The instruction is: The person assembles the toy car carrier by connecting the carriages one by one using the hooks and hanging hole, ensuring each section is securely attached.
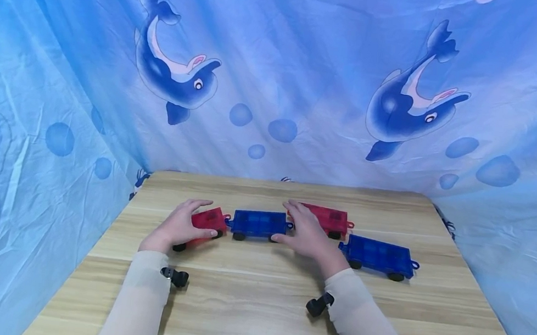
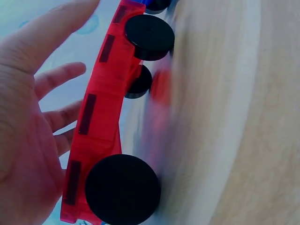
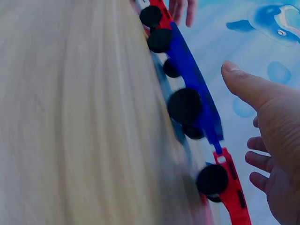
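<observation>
Four wheeled toy train cars, red and blue see-through plastic, stand on the wooden table. My left hand (image 1: 179,227) is spread around the left red car (image 1: 210,219); its fingers look straight in the left wrist view, with the thumb beside the red car (image 2: 101,93). Contact there is unclear. Against that car's ring sits the left blue car (image 1: 259,223). Over its right end hovers my right hand (image 1: 307,235), fingers apart and holding nothing. That hand partly hides the back red car (image 1: 329,218). In the right wrist view, the blue car (image 3: 192,70) meets a red car (image 3: 233,187) end to end.
Another blue car (image 1: 380,256) stands at the right, behind my right wrist, angled toward the front. The wooden table (image 1: 244,292) ends at a blue curtain (image 1: 278,80) printed with dolphins. Each sleeve bears a small black camera (image 1: 320,304).
</observation>
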`<control>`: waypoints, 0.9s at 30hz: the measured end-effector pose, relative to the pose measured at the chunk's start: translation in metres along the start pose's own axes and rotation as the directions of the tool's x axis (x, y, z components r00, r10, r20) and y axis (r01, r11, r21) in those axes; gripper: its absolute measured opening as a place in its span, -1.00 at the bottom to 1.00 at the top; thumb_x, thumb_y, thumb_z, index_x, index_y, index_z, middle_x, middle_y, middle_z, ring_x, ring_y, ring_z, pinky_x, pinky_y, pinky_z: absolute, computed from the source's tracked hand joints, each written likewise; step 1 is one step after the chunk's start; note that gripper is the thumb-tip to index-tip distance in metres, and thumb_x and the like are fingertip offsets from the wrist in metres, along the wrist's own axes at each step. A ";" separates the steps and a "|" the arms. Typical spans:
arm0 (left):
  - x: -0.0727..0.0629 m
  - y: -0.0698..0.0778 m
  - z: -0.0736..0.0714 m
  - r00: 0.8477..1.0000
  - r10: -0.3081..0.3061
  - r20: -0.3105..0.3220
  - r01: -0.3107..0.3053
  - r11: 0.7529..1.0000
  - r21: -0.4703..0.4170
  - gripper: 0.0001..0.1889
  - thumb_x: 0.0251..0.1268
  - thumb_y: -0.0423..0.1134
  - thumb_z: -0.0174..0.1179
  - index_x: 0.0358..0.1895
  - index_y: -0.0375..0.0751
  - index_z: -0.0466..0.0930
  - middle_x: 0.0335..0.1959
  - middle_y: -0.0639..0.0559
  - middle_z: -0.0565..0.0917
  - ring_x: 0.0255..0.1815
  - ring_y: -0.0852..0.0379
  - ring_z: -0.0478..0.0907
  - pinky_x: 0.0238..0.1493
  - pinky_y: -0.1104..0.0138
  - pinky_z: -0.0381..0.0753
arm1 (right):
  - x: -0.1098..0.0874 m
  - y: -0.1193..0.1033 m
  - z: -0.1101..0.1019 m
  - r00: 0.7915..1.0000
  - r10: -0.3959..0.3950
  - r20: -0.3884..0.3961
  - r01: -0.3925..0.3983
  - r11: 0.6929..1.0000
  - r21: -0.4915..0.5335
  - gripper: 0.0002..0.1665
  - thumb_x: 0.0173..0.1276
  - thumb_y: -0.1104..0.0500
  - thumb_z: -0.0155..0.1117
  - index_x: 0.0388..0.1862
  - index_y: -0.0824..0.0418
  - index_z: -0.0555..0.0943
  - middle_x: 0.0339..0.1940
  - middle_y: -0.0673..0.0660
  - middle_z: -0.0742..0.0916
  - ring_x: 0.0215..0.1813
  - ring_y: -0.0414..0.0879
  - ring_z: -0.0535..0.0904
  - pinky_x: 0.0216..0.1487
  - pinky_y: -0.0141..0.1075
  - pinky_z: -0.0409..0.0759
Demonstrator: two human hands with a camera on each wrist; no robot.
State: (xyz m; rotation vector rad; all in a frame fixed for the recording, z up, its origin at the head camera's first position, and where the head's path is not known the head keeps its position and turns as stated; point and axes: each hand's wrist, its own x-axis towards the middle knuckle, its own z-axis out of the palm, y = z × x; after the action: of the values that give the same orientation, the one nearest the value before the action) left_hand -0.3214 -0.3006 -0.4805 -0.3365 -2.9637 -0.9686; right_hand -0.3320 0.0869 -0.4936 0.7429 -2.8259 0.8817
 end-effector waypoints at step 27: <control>0.003 -0.003 0.000 0.995 -0.053 0.079 0.053 0.999 -0.007 0.00 0.05 0.01 0.66 0.58 -0.08 0.34 0.41 -0.17 0.51 0.28 -0.19 0.54 0.22 -0.08 0.62 | 0.007 -0.011 0.025 0.998 -0.061 0.005 0.061 0.977 -0.205 0.00 0.31 -0.34 0.47 0.58 0.11 0.44 0.49 0.10 0.50 0.54 0.15 0.32 0.58 0.15 0.17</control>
State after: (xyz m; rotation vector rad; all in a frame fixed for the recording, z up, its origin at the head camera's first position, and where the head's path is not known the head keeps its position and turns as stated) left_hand -0.3250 -0.3025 -0.4822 -0.3048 -3.0553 -0.9972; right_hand -0.3321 0.0625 -0.5070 0.7939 -2.8191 0.5702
